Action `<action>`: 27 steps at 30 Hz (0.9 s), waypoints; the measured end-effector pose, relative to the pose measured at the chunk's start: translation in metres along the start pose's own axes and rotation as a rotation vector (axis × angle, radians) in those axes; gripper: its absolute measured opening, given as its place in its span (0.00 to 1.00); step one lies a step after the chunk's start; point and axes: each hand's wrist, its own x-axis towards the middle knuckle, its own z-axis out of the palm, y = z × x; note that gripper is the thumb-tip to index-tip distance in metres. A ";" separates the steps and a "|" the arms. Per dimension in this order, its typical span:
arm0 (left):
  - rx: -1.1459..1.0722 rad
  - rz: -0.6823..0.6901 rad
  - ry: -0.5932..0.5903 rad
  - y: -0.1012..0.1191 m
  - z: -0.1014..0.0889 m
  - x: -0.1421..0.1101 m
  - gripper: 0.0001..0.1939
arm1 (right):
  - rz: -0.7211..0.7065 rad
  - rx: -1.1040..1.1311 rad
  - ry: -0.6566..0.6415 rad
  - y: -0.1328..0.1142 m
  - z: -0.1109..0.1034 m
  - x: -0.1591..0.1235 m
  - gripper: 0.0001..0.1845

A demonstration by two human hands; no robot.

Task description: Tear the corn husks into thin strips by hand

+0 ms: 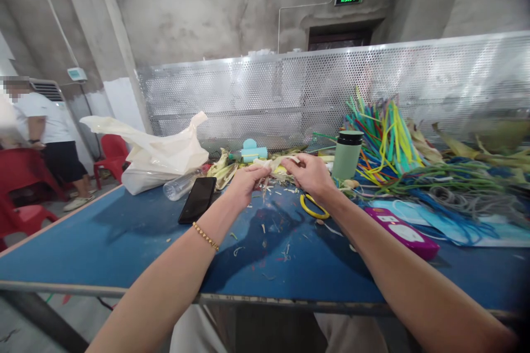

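Above the middle of the blue table [136,248], both my arms are stretched forward. My left hand [247,181] pinches one end of a pale strip of corn husk [275,163]. At its other end, my right hand [313,175] grips the strip with thumb and fingers. A pile of dried husk [223,170] lies just behind and beside my hands. Under my right wrist is a yellow loop [310,209], which looks like a scissors handle; its blades are hidden. Small husk scraps [263,228] are scattered below my hands.
Left: a white plastic bag [165,154], a clear bottle [181,186], a black phone [197,199]. Right: a green cup [348,155], colourful strips [385,140], a purple case [401,233], blue cords [451,212]. A perforated metal panel [248,94] stands behind. A person [49,127] stands far left.
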 end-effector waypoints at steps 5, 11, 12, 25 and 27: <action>-0.052 0.019 0.115 -0.002 -0.002 0.003 0.12 | -0.116 -0.010 -0.128 -0.008 0.009 -0.010 0.21; -0.080 0.006 0.110 -0.009 0.001 0.002 0.12 | -0.138 0.026 -0.305 -0.012 0.025 -0.023 0.18; -0.063 -0.002 0.126 -0.010 0.002 0.001 0.12 | -0.109 0.032 -0.309 -0.011 0.026 -0.023 0.18; -0.049 0.032 0.134 -0.002 0.006 -0.006 0.15 | 0.579 1.011 -0.561 -0.010 0.036 -0.029 0.14; -0.041 0.033 0.120 -0.003 0.005 -0.005 0.15 | 0.575 1.075 -0.593 -0.008 0.036 -0.029 0.13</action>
